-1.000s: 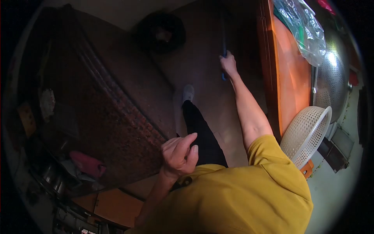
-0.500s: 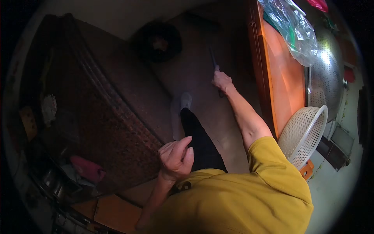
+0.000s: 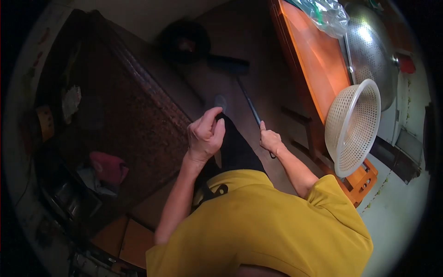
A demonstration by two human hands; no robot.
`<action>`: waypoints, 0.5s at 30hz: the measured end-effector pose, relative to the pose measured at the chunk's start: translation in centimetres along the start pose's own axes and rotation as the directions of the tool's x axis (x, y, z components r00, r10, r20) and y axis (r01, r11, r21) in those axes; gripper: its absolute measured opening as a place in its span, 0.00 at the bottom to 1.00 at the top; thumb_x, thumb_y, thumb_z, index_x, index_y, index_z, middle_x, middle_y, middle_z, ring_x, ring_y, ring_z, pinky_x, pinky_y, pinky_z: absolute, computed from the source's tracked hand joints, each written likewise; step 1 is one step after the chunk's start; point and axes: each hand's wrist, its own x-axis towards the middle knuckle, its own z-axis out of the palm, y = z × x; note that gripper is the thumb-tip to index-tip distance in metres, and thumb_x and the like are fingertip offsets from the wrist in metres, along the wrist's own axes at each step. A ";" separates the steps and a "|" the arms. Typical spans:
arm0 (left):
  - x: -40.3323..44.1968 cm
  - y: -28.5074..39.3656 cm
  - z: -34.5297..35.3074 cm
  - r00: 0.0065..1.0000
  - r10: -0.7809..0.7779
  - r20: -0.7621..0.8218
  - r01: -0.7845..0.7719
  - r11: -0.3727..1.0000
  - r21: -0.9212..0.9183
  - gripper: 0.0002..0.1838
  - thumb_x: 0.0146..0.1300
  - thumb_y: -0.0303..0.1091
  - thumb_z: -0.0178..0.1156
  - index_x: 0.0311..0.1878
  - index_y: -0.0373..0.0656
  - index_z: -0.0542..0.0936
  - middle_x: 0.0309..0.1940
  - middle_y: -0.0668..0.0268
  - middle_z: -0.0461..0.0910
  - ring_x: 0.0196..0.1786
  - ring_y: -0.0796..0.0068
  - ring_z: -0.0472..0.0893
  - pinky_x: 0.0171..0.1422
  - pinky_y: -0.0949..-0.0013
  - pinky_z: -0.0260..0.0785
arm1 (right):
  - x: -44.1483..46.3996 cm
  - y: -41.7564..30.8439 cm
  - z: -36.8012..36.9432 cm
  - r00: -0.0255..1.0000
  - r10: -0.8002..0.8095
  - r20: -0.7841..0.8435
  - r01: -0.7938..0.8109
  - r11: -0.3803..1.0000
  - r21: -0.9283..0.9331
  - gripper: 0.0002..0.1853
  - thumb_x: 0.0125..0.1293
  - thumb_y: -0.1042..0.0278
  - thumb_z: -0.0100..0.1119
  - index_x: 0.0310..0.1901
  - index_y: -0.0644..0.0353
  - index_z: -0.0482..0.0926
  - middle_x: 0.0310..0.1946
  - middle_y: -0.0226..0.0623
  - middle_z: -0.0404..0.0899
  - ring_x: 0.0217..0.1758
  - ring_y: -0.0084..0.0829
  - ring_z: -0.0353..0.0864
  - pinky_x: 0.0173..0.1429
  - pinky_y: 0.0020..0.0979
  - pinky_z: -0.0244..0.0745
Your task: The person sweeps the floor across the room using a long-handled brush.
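Observation:
My right hand is wrapped round the dark handle of a broom, with a small loop hanging at the handle's near end. The broom's wide dark head rests on the floor ahead, its details lost in shadow. Held in the air in front of my body, my left hand has loosely curled fingers, with the thumb and forefinger apart and nothing visible between them. It is nearest to the edge of the dark reddish-brown speckled counter.
A round black object with something pale inside sits by the far wall. To my right, an orange wooden table bears a clear plastic bag, a metal strainer and a white perforated basket. A pink cloth lies at left.
My right hand has drawn the broom back toward my body, and its head now shows more plainly. The left hand has risen slightly, still curled. The view has shifted.

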 end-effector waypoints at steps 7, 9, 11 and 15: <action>-5.3 2.1 -1.9 0.995 0.066 0.074 -0.065 0.998 -0.015 0.12 0.54 0.23 0.56 0.43 0.36 0.77 0.21 0.58 0.76 0.22 0.65 0.78 0.28 0.69 0.70 | -8.7 -0.1 0.1 0.994 0.032 -0.104 -0.001 0.958 0.286 0.35 0.54 0.70 0.50 0.67 0.64 0.56 0.37 0.60 0.78 0.45 0.52 0.78 0.50 0.45 0.71; -6.8 1.9 -2.3 0.994 0.072 0.085 -0.071 0.997 -0.014 0.11 0.54 0.24 0.56 0.43 0.36 0.77 0.23 0.58 0.77 0.23 0.65 0.78 0.29 0.70 0.71 | -9.9 -0.9 -0.7 0.995 0.008 -0.095 0.021 0.954 0.300 0.35 0.54 0.70 0.50 0.67 0.63 0.56 0.37 0.59 0.78 0.45 0.52 0.78 0.51 0.45 0.71; -8.2 1.7 -2.9 0.996 0.070 0.047 -0.067 0.997 -0.046 0.11 0.58 0.25 0.56 0.45 0.36 0.78 0.26 0.63 0.78 0.24 0.78 0.74 0.27 0.76 0.66 | -10.1 -1.3 -0.4 0.994 -0.030 -0.110 0.061 0.954 0.294 0.35 0.54 0.70 0.50 0.67 0.62 0.57 0.38 0.58 0.78 0.45 0.51 0.78 0.51 0.44 0.70; -10.1 1.9 -4.3 1.000 0.009 0.024 -0.010 1.000 0.005 0.11 0.59 0.25 0.56 0.45 0.36 0.78 0.25 0.64 0.78 0.24 0.79 0.73 0.29 0.75 0.66 | -9.8 -3.5 0.0 0.988 -0.103 -0.119 0.137 0.934 0.330 0.34 0.54 0.71 0.50 0.66 0.61 0.59 0.41 0.58 0.77 0.50 0.50 0.76 0.55 0.44 0.68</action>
